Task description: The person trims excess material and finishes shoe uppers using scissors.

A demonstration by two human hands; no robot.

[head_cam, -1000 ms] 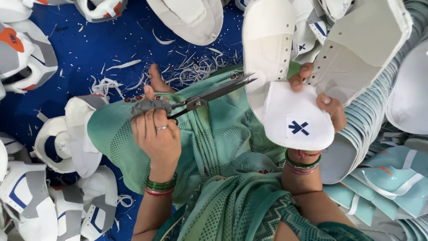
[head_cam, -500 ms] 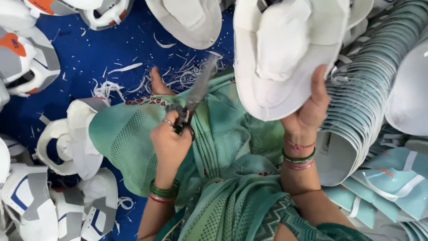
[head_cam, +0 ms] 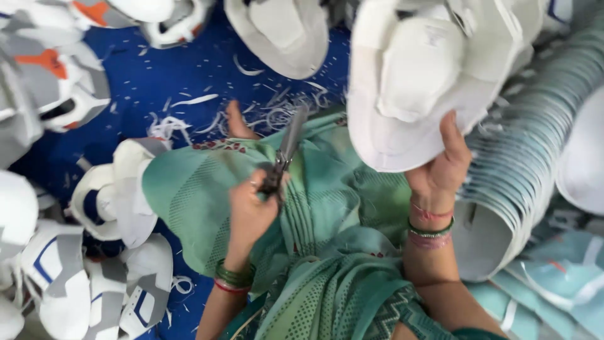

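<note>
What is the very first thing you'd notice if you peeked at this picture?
The big white shoe piece held up high in the right hand, near the top middle. Next, the scissors gripped by the left hand over the green cloth on the lap, with white scraps scattered on the blue floor beyond.

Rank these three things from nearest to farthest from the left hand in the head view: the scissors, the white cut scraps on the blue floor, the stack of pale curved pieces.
1. Scissors: held in the left hand, over the lap.
2. White cut scraps: on the blue floor beyond the knees.
3. Stack of pale curved pieces: far right, past the right hand.
</note>
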